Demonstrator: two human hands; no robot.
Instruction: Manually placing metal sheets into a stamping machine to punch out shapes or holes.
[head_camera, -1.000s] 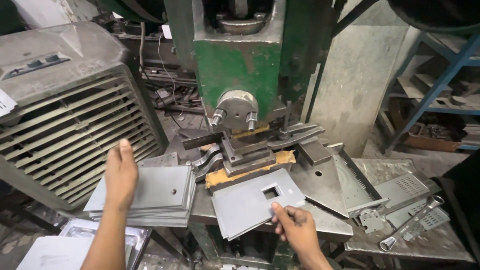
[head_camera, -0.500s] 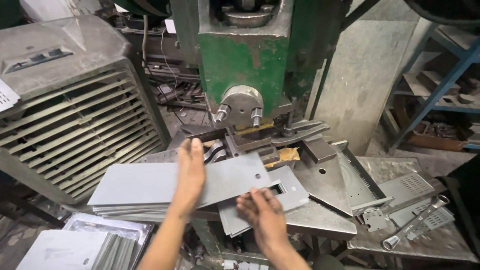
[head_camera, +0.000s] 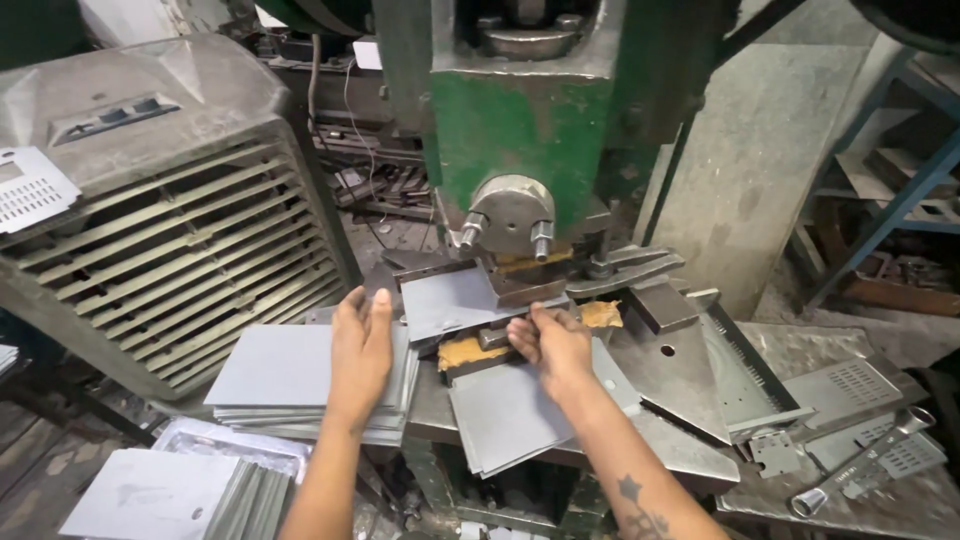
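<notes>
At press die: both hands (head_camera: 455, 335) seat metal sheet (head_camera: 450, 300).

No packages, labels, signs, screens in view (bare metal workshop only)

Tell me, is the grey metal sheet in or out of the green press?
In. The grey metal sheet lies flat with its far edge under the green press tooling; the left hand and right hand touch it.
</notes>
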